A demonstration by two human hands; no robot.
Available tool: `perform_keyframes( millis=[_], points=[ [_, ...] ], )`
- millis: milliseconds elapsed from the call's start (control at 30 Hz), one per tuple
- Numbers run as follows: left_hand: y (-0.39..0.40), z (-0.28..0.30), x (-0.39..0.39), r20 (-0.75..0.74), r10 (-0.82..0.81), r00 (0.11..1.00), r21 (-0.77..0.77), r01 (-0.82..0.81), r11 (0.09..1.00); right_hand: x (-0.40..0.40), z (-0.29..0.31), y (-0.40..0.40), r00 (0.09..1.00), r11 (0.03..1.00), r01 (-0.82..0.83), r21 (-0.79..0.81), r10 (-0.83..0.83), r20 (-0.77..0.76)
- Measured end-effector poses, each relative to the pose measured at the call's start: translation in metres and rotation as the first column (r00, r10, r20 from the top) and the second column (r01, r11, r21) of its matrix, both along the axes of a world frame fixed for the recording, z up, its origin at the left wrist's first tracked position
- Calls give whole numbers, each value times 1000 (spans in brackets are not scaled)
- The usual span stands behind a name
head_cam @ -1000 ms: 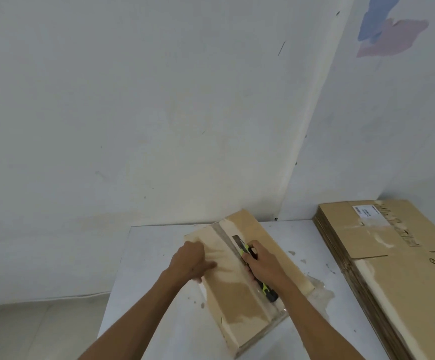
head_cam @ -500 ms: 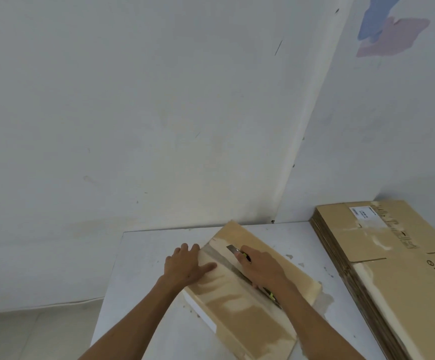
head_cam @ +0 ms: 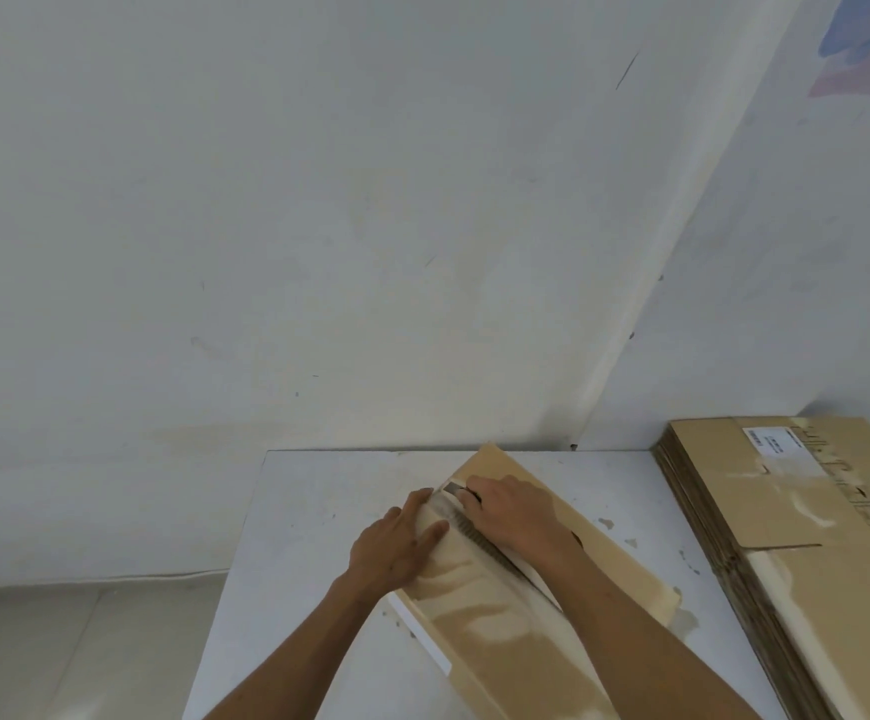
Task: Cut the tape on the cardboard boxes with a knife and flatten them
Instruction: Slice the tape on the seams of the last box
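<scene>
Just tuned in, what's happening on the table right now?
A person is slitting the tape on a cardboard box that lies on a white table. The right hand grips a knife with its blade at the far end of the taped seam, where the flaps meet. The left hand presses flat on the near flap, fingers spread, holding the box steady. The seam behind the blade looks opened. A stack of flattened boxes sits to the right.

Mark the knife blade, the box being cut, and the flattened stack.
knife blade (head_cam: 454, 486), head view, exposed metal tip.
box being cut (head_cam: 594, 543), head view, right top flap.
flattened stack (head_cam: 786, 511), head view, top sheet.
</scene>
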State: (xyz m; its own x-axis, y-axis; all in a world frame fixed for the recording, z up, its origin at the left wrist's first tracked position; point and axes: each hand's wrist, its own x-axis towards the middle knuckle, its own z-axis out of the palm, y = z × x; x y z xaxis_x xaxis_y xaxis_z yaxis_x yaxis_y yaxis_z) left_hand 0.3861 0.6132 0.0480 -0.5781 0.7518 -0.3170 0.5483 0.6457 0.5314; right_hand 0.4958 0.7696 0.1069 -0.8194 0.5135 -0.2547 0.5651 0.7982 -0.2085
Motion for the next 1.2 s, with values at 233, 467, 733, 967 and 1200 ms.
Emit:
perform_keyframes(
  millis=[233, 467, 733, 967, 1200],
  points=[
    [1, -6, -1, -8, 18, 1000, 31, -18, 999, -13, -10, 5, 998, 997, -43, 71, 40, 46],
    [2, -10, -2, -24, 10, 1000, 40, -10, 999, -18, -15, 5, 1000, 997, -24, 80, 22, 23],
    [1, -12, -2, -39, 6, 999, 51, -4, 999, -21, -18, 8, 998, 990, -65, 123, 61, 31],
    [1, -13, -3, -42, 7, 999, 50, -5, 999, -23, -19, 12, 993, 985, -114, 127, 111, 32],
    [1, -15, -3, -46, 9, 999, 51, -7, 999, -24, -18, 15, 990, 986, -138, 97, 134, 48]
  ],
)
